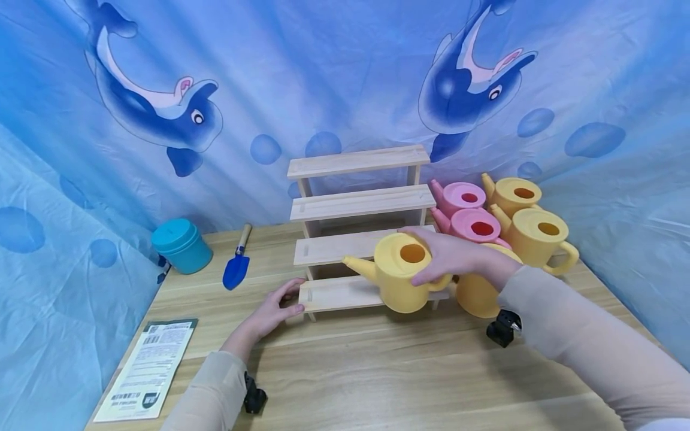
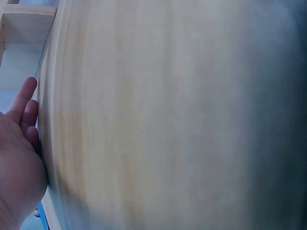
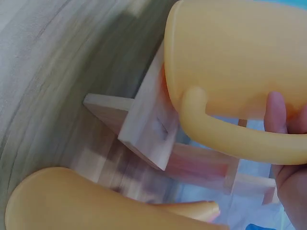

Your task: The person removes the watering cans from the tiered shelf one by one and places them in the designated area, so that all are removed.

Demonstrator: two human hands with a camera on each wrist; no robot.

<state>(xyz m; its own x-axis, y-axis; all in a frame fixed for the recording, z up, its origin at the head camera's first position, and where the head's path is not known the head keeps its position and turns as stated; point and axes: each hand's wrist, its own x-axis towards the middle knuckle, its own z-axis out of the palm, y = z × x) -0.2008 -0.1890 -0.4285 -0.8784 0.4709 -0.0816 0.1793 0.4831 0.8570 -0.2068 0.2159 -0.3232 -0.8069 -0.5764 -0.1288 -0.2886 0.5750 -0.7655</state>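
Observation:
My right hand (image 1: pixel 450 257) grips a yellow watering can (image 1: pixel 401 293) at its handle side, with fingertips showing between handle and body in the right wrist view. Its spout points left. The can stands at the right part of the lowest step of a wooden stepped rack (image 1: pixel 336 294); whether its base rests fully there I cannot tell. At the left end of that same step my left hand (image 1: pixel 275 311) holds the board's edge, thumb in front. The left wrist view shows its other fingers low by the tabletop.
Right of the rack stand two pink watering cans (image 1: pixel 474 224) and several yellow watering cans (image 1: pixel 539 233), one partly behind my right arm. On the left are a teal lidded pot (image 1: pixel 183 246), a blue trowel (image 1: pixel 236 269) and a printed packet (image 1: pixel 148 368). A dolphin curtain (image 1: pixel 345 72) hangs behind.

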